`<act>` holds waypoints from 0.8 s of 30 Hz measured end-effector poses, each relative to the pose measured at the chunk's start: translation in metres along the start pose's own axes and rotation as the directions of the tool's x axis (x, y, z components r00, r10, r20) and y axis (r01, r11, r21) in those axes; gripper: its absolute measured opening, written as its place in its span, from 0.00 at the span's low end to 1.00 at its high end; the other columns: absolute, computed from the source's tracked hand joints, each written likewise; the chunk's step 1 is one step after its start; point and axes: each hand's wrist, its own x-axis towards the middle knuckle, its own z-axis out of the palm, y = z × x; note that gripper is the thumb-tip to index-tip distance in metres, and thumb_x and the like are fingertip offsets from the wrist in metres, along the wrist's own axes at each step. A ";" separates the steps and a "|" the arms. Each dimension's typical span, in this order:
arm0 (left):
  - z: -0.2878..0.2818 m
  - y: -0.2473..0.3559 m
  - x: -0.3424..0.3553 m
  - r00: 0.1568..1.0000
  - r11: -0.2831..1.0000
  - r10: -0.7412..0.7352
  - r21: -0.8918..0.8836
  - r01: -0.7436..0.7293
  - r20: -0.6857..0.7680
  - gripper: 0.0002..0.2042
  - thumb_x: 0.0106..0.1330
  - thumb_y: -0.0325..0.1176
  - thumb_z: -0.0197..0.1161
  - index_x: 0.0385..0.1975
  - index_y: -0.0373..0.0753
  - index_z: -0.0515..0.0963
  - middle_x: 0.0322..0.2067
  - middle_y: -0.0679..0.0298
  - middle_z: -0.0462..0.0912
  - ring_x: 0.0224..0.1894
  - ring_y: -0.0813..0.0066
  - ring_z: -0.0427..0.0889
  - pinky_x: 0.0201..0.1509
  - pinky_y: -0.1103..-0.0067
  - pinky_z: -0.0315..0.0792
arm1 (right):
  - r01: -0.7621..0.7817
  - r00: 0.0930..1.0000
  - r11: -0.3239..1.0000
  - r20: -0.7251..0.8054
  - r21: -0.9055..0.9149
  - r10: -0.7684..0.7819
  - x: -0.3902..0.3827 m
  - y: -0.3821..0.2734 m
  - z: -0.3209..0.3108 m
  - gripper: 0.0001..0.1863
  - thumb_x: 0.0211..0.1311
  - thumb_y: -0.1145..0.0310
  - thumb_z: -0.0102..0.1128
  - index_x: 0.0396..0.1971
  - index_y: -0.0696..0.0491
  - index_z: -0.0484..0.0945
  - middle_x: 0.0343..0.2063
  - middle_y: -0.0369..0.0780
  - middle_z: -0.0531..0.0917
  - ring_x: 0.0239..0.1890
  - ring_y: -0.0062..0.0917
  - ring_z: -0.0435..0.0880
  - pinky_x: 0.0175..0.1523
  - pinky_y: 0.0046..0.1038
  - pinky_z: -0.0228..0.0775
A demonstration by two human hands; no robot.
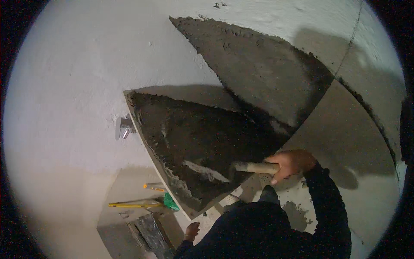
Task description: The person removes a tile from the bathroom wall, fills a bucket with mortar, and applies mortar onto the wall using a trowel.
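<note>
My right hand (294, 164) is closed round the pale handle of a trowel (256, 167). The trowel reaches over a large tile (161, 167) whose upward face is spread with dark wet mortar (194, 125). Its blade cannot be made out clearly against the mortar; a light grey streak runs across the mortar just left of the handle. My left hand (191, 232) is low, just below the tile's nearest corner. Its fingers are small and dim here, and whether they hold anything is unclear.
Behind the tile stands a white wall (86, 64) with a grey mortar patch (263, 64) and a fitted tile (340, 125) beside it. A metal wall fitting (125, 127) sticks out by the tile's left edge. Yellow-handled tools (136, 204) and a dark box-like object (151, 231) lie lower left.
</note>
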 end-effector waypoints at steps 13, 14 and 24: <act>0.023 -0.046 -0.050 1.000 0.939 -0.002 0.344 0.007 -0.015 0.23 0.63 0.47 0.55 0.51 0.36 0.71 0.42 0.60 0.78 0.41 0.68 0.78 0.38 0.72 0.72 | -0.165 0.960 0.694 -0.047 0.701 0.275 0.162 0.060 -0.065 0.12 0.52 0.60 0.62 0.28 0.51 0.71 0.16 0.33 0.72 0.15 0.20 0.73 0.19 0.27 0.67; 0.024 -0.063 -0.056 1.000 0.906 0.027 0.422 -0.028 0.007 0.23 0.63 0.47 0.55 0.51 0.36 0.71 0.42 0.60 0.78 0.42 0.68 0.78 0.39 0.72 0.72 | -0.185 0.959 0.731 -0.042 0.657 0.281 0.174 0.048 -0.074 0.12 0.52 0.60 0.62 0.27 0.51 0.71 0.15 0.33 0.73 0.14 0.19 0.73 0.19 0.27 0.67; 0.041 -0.071 -0.050 0.999 0.943 -0.032 0.332 0.038 -0.023 0.22 0.64 0.47 0.54 0.50 0.36 0.72 0.43 0.59 0.78 0.44 0.67 0.77 0.43 0.72 0.71 | -0.074 0.982 0.789 0.180 0.610 -0.047 0.194 -0.043 -0.139 0.13 0.57 0.63 0.58 0.39 0.50 0.70 0.15 0.31 0.70 0.10 0.17 0.67 0.14 0.23 0.60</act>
